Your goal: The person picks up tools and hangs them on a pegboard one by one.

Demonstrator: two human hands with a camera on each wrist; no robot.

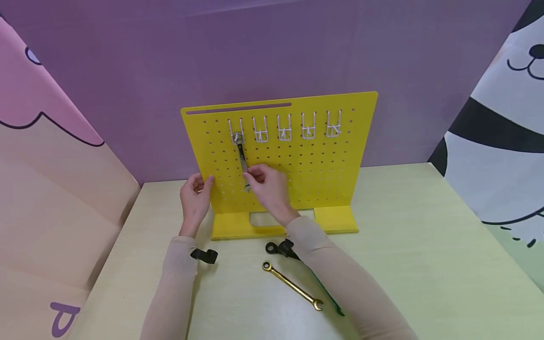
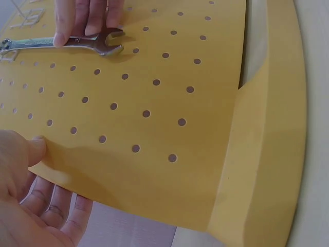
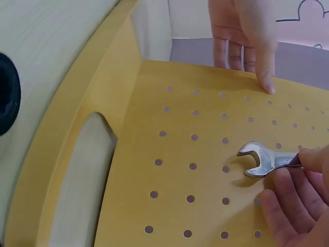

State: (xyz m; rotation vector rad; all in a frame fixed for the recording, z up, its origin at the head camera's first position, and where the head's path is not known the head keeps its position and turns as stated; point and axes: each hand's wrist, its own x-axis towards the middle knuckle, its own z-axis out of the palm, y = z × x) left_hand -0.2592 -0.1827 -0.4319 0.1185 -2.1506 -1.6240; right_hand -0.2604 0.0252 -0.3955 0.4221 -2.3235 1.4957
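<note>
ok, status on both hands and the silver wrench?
Right hand pinches silver combination wrench, ring end at leftmost hook. Left hand grips yellow pegboard's left edge. Nothing visibly blocking.

Pegboard [image 1: 293, 159] yellow, dark dotted grid pattern. Hooks [image 1: 284, 139] whitish. Silver wrench [image 1: 242, 158] shiny; gold wrench [image 1: 293, 285] solid gold; third wrench [image 1: 325, 291] black ring end, green shaft. Sleeves [image 1: 172, 288] plain beige. Table [image 1: 425, 259] pale cream. Backdrop [image 1: 272, 56] purple. Right panel [image 1: 488, 179] black-and-white cartoon print; left panel [image 1: 42, 174] pink and cream.

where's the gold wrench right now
In the head view, the gold wrench lies on the table in front of the yellow pegboard, just left of the green wrench.
</note>
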